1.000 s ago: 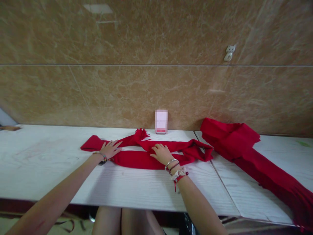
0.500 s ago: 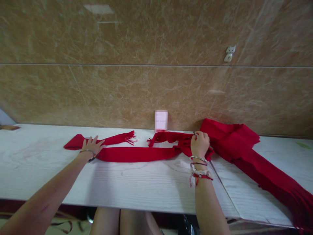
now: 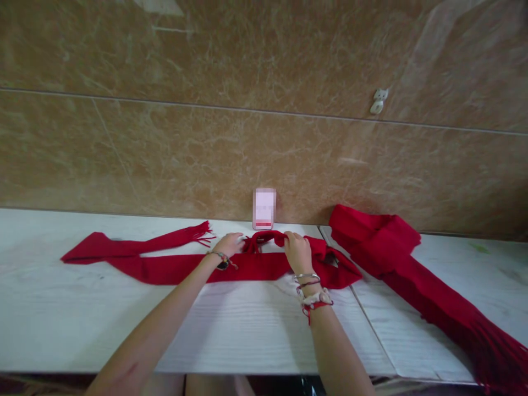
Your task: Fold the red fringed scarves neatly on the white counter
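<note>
A long red scarf (image 3: 241,268) lies along the white table, its left part folded back on itself at a pointed corner. One fringed end stretches toward the middle, and the other end is bunched and looped. My left hand (image 3: 230,245) has its fingers curled together at the fringe of the looped end, with the fingertips partly hidden. Around a bunched part of the same scarf, farther right, my right hand (image 3: 298,252) is closed. Some folds beside it stand up off the table, and the scarf's right end makes a pointed fold.
A second red scarf (image 3: 429,280), folded over at its top, slants down the right side to the table's front edge. A pale card-like object (image 3: 264,209) with blurred content leans on the tiled wall (image 3: 185,148). A small white cat-shaped hook (image 3: 378,102) is on the wall.
My left hand has left the folded left part and moved right to the looped end's fringe. My right hand has shifted left with scarf cloth in it. The view has tilted slightly.
</note>
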`<action>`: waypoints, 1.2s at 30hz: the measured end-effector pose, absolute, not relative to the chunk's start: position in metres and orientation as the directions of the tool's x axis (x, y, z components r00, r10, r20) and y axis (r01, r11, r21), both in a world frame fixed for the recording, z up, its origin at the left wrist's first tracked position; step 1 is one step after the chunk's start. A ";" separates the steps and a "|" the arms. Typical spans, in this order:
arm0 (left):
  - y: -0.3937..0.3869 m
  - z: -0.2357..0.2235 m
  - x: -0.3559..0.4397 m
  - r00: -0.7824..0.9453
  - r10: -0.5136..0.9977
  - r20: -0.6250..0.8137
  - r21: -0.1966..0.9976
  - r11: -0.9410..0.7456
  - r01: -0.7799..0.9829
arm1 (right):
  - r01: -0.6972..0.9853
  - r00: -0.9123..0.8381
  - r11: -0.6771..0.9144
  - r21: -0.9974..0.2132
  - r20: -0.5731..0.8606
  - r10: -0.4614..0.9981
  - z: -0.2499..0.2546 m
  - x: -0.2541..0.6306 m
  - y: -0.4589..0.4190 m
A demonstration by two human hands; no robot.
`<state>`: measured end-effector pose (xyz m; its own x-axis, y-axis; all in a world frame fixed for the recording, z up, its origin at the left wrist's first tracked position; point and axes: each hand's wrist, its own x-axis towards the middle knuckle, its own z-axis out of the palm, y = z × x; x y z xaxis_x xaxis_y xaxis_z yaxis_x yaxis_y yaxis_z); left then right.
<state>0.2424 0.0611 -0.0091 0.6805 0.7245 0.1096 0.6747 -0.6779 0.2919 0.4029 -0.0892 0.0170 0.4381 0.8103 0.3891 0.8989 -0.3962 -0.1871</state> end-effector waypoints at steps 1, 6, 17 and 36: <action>0.058 -0.011 0.247 0.686 0.718 0.116 0.304 -0.683 0.664 | 0.900 0.435 -0.396 -0.183 0.437 0.787 0.019 0.403 -0.090; 0.053 -0.016 0.242 0.694 0.709 0.127 0.362 -0.684 0.633 | 0.969 0.248 -0.211 -0.131 0.554 0.794 0.022 0.387 -0.087; 0.044 0.012 0.211 0.897 0.441 -0.021 0.353 -0.836 0.419 | 0.999 -0.029 0.033 -0.004 0.352 0.936 -0.009 0.362 -0.076; 0.031 0.008 0.221 0.864 0.480 -0.152 0.344 -0.794 0.501 | 0.926 -0.175 0.184 -0.329 0.057 0.983 0.031 0.383 -0.101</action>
